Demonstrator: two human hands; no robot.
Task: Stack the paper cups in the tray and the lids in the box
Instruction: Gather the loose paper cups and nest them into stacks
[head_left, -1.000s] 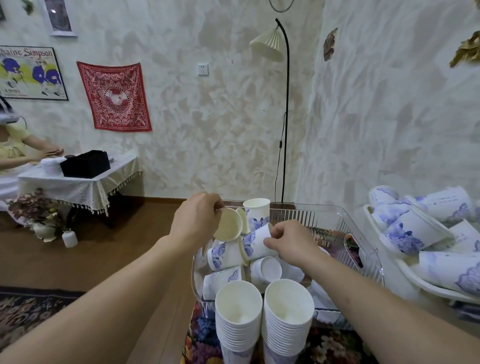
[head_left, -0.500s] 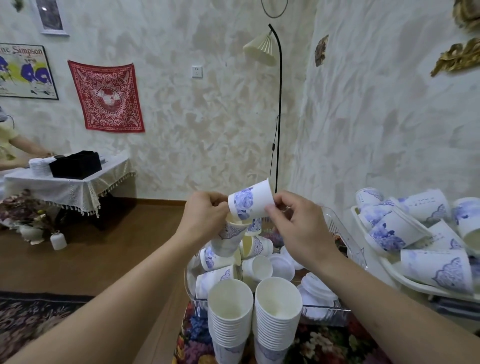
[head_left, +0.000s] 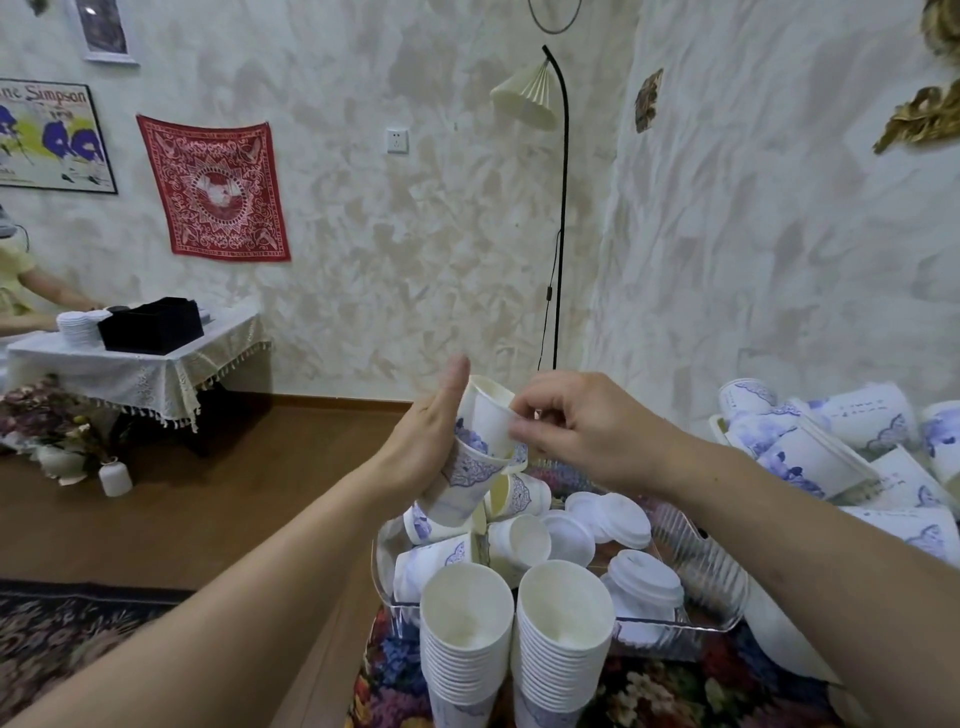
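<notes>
Left hand (head_left: 434, 447) is cradling nested paper cups (head_left: 470, 467), right hand (head_left: 576, 423) pinching the top rim; judging them light, crushable — holding sidewalls gently.

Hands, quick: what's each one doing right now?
Left hand: holds the nested paper cups, palm against them.
Right hand: fingertips pinch the top cup at its rim.

cup stacks (head_left: 514, 639) before tray (head_left: 696, 571) | lids (head_left: 602, 525) in tray
</notes>
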